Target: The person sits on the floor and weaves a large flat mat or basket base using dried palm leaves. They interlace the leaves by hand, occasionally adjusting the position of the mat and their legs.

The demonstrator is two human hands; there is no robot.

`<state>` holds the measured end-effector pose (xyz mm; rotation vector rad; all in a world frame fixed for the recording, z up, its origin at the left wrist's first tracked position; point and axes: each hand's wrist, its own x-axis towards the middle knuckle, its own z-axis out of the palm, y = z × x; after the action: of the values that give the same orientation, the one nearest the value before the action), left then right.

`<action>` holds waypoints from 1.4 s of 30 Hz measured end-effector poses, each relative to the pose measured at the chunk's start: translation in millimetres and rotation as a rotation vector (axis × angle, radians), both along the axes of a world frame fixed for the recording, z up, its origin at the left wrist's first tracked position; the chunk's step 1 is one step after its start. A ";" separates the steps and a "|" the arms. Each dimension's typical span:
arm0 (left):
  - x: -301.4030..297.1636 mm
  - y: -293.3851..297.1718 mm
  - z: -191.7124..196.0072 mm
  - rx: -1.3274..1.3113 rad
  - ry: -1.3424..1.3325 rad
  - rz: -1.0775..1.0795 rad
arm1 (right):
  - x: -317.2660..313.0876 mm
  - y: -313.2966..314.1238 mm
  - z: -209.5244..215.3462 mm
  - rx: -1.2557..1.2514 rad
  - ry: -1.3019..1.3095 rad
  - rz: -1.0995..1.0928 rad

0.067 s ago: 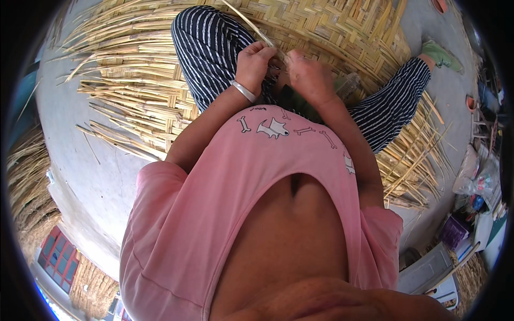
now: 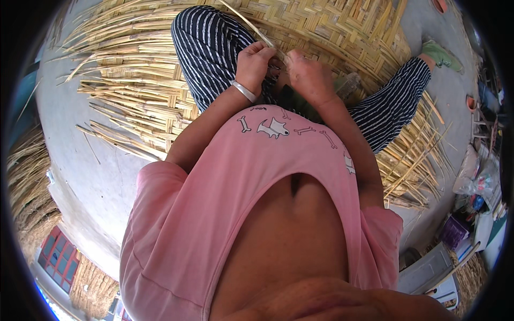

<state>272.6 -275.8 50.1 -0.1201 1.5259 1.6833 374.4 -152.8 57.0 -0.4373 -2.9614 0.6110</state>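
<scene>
A pale reed strip (image 2: 247, 22) slants from the far edge of the view down to my two hands, which are close together above my lap. My left hand (image 2: 254, 68), with a silver bangle on its wrist, pinches the strip between thumb and fingers. Just to its right, my right hand (image 2: 309, 77) is closed at the strip's near end, its fingertips partly hidden. Beyond both hands spreads a woven reed mat (image 2: 332, 24) in a slanting pattern. Loose, unwoven reed ends (image 2: 126, 99) fan out along its left side.
My legs in striped trousers (image 2: 211, 51) rest on the mat. More reed ends (image 2: 409, 171) stick out at the right over grey concrete floor (image 2: 107, 187). Bundled stalks (image 2: 29, 182) are heaped at far left. Bags and household clutter (image 2: 476, 176) line the right edge.
The far end of the reed strip has shifted slightly left. Both hands keep nearly the same place and grip.
</scene>
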 end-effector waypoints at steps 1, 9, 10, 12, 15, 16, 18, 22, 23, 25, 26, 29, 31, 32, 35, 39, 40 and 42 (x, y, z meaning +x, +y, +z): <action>-0.4 -0.1 -0.6 0.005 -0.005 -0.003 | 0.4 -0.4 -1.3 -0.001 0.009 -0.005; 0.2 1.2 -0.2 0.004 -0.044 0.080 | -1.6 -3.6 -3.9 0.065 0.046 0.023; 0.1 1.6 -0.2 -0.006 -0.046 0.091 | -2.9 -4.6 -0.3 0.106 0.052 0.040; -0.1 3.3 1.9 -0.025 -0.052 0.117 | -4.5 -5.5 3.9 0.159 0.066 0.071; -1.9 2.8 5.7 -0.013 0.018 0.129 | -5.3 -6.0 6.1 0.186 0.090 0.094; -2.7 2.4 4.2 -0.014 0.019 0.142 | -5.5 -6.3 6.2 0.190 0.098 0.095; -7.1 4.4 -2.0 -0.013 0.022 0.168 | -4.5 -5.7 7.2 0.183 0.089 0.099; -31.5 3.7 0.5 0.005 0.034 0.226 | 8.3 -6.1 10.9 0.099 0.073 0.095; -32.6 3.9 1.9 0.013 0.033 0.218 | 11.3 -6.3 11.0 0.069 0.083 0.090; -33.1 5.1 6.4 0.041 0.024 0.194 | 13.7 -3.9 11.1 0.079 0.037 0.045; -33.4 6.6 8.1 0.030 0.044 0.196 | 15.7 -2.6 11.4 0.084 0.013 0.019; -36.8 7.5 7.1 0.026 0.084 0.226 | 22.0 -0.4 13.5 0.043 0.032 0.024; -49.3 5.4 6.2 0.039 0.099 0.265 | 28.2 1.5 15.1 0.018 0.041 0.047; -54.8 4.1 9.0 0.044 0.107 0.283 | 31.7 2.0 15.9 0.003 0.045 0.057; -74.8 -2.0 12.7 0.065 0.131 0.295 | 45.1 3.1 13.7 -0.010 0.044 0.056; -85.9 2.6 31.2 0.287 -0.003 0.412 | 53.0 4.6 20.2 -0.121 0.036 -0.024; -80.4 7.3 42.3 0.364 -0.100 0.490 | 53.2 9.3 12.4 -0.184 0.059 -0.061; -75.0 2.1 29.7 0.409 -0.041 0.379 | 46.7 15.4 18.5 -0.491 0.013 -0.157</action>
<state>197.6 -273.6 79.8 -0.2356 1.1471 2.2453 421.1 -137.5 75.5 -0.6868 -2.7041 1.3134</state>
